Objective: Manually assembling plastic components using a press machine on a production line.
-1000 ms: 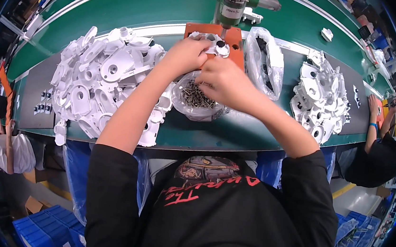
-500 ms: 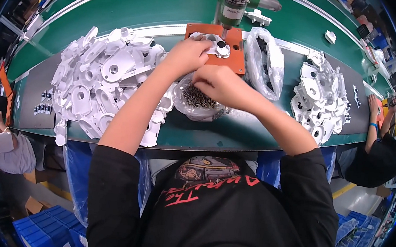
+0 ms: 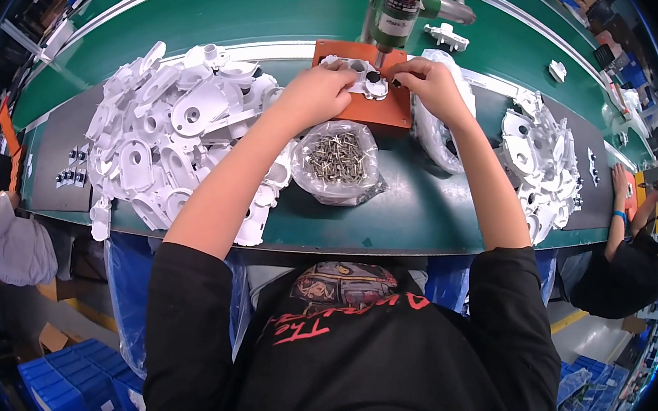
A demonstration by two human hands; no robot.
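A white plastic housing part (image 3: 373,88) with a black round piece on it lies on an orange fixture plate (image 3: 365,114). My left hand (image 3: 314,95) is closed on the housing's left end, its fingertips partly hidden. Over the plate's right side, my right hand (image 3: 429,87) has thumb and fingers pinched together; what they hold, if anything, is too small to make out. Above the housing stands a green machine head (image 3: 397,14) with a metal spindle pointing down. Nearer to me sits a plastic-lined bowl of screws (image 3: 340,159).
White plastic parts are heaped at left (image 3: 195,113) and right (image 3: 535,158). A clear bag (image 3: 436,141) with dark pieces lies beside the plate. Behind runs a green conveyor belt (image 3: 285,3) with loose white parts. Other people work at both sides.
My right hand has moved from above the bowl of screws up and right to the plate's right side, uncovering the screws. My left hand stays on the housing.
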